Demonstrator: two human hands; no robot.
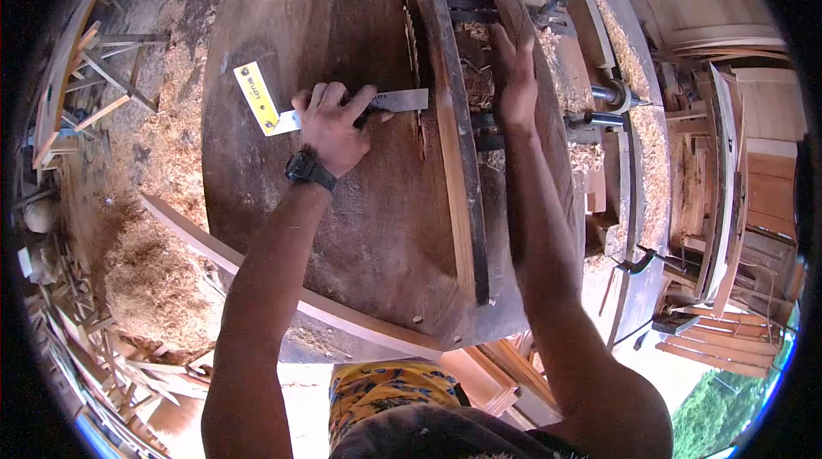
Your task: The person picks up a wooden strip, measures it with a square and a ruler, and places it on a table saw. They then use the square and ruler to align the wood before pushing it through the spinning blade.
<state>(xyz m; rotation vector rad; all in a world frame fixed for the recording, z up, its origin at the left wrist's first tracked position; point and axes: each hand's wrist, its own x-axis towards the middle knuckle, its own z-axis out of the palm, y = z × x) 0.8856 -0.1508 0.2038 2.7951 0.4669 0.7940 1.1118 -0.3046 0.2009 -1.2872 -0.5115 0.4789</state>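
My left hand (336, 132), a watch on its wrist, is closed over the metal blade (402, 100) of a try square with a yellow handle (255, 98). The square lies flat on a broad brown wooden board (360, 219), its blade tip close to a long narrow wood strip (454, 151). The hand covers the blade's middle. My right hand (518, 78) is open and on edge, fingers stretched forward, to the right of the strip. Dark clamp bars (475, 14) run beside it.
Clamp handles (599, 119) stick out on the right, with a C-clamp (638, 262) lower down. Wood shavings (163, 279) cover the left side and the right-hand beam. A thin curved wood piece (368, 322) crosses near my body. Wooden panels (719, 14) stand at far right.
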